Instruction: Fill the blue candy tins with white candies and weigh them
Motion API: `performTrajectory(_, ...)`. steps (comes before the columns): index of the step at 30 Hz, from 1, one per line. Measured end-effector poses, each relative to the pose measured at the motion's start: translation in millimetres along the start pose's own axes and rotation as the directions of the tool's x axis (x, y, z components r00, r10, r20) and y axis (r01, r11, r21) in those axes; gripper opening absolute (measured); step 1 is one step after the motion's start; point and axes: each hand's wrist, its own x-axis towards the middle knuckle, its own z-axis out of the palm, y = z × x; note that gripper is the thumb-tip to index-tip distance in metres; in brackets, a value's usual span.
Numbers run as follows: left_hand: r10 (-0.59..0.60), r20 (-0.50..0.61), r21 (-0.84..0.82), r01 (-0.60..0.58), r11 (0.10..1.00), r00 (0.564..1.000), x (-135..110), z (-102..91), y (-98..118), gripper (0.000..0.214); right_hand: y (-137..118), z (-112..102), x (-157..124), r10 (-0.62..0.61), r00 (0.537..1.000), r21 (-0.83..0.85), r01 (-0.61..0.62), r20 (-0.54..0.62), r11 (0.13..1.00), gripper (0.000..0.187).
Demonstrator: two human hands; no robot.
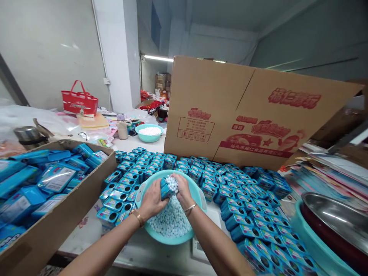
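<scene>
My left hand is wrapped around a small blue box, tilted with its opening toward the right. My right hand cups a clump of small pale candies against that opening. Both hands are over a turquoise basin, where a heap of pale blue and white candies lies beneath them. Rows of blue boxes with dark round holes on top stand left of the basin. More such boxes stand in rows to the right.
A carton full of blue boxes occupies the left side. Behind the rows stands a large printed cardboard panel. A scale sits partly under the basin. Stacked metal and plastic bowls are at right, another candy basin farther back.
</scene>
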Motion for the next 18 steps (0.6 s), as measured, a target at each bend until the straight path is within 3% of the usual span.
performTrajectory(18, -0.016, 0.067, -0.002, 0.016, 1.000, 0.998, 1.6, 6.3, 1.5, 0.072, 4.4, -3.8, -1.8, -0.036, 0.999, -0.088, 0.039, 0.025, 0.995, 0.021)
